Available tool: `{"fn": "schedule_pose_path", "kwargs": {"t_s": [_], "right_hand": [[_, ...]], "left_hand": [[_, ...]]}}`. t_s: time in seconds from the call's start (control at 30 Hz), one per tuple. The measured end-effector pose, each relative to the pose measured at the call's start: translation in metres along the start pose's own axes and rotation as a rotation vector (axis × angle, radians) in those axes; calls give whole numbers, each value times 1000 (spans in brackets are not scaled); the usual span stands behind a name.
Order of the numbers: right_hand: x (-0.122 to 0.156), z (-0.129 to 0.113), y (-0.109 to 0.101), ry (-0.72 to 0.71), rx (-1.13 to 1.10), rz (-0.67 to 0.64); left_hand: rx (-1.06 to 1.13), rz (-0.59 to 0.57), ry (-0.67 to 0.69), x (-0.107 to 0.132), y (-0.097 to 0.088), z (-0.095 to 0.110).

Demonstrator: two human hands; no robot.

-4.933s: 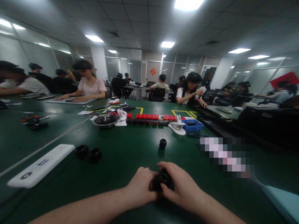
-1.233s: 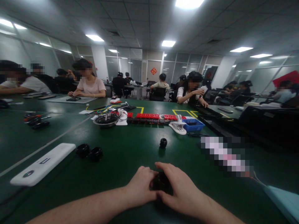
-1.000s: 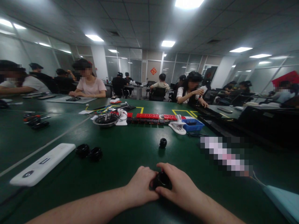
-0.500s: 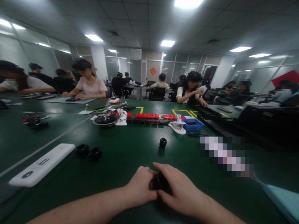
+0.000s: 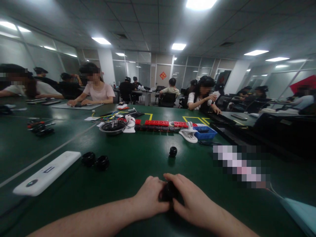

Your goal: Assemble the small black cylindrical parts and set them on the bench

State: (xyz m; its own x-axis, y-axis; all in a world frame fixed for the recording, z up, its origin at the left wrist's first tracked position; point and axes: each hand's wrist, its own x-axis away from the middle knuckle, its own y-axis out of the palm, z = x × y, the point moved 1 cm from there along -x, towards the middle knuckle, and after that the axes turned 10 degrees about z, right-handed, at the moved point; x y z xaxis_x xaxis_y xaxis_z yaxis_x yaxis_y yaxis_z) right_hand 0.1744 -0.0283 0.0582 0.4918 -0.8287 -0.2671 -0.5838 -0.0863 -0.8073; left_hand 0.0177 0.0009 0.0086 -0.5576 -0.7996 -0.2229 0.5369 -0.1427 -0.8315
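A dark, glossy round part [image 5: 168, 192] sits between my two hands just above the near part of the green table, mostly covered by the fingers. My left hand [image 5: 148, 194] is closed around its left side. From the right, my right hand [image 5: 190, 199] curves its fingers over the top, with the thumb lower down against it. Straight ahead stands a small black ring-shaped part [image 5: 173, 151]. Two more black rounded parts, one [image 5: 88, 159] beside the other [image 5: 102, 162], lie to the left of my hands.
A long white device [image 5: 48, 173] lies on the left. Farther off are a white clip [image 5: 189, 134], a blue bin [image 5: 205, 133], a red strip [image 5: 158, 123] and a round dish [image 5: 111, 128]. A pale blue item [image 5: 302, 212] is at right. Co-workers sit beyond.
My right thumb has shifted slightly right on the dark round part, and the fingers have moved a little. The whole view has turned slightly; both hands still hold the part.
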Motion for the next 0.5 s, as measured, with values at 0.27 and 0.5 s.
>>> {"fn": "schedule_pose_path", "kwargs": {"t_s": [0.27,0.5], "right_hand": [[-4,6,4,126,23,29],[-3,4,2,29,11,32]], "left_hand": [[-20,-2,5,1,2,-5],[15,3,-6,0,1,-2]]}}
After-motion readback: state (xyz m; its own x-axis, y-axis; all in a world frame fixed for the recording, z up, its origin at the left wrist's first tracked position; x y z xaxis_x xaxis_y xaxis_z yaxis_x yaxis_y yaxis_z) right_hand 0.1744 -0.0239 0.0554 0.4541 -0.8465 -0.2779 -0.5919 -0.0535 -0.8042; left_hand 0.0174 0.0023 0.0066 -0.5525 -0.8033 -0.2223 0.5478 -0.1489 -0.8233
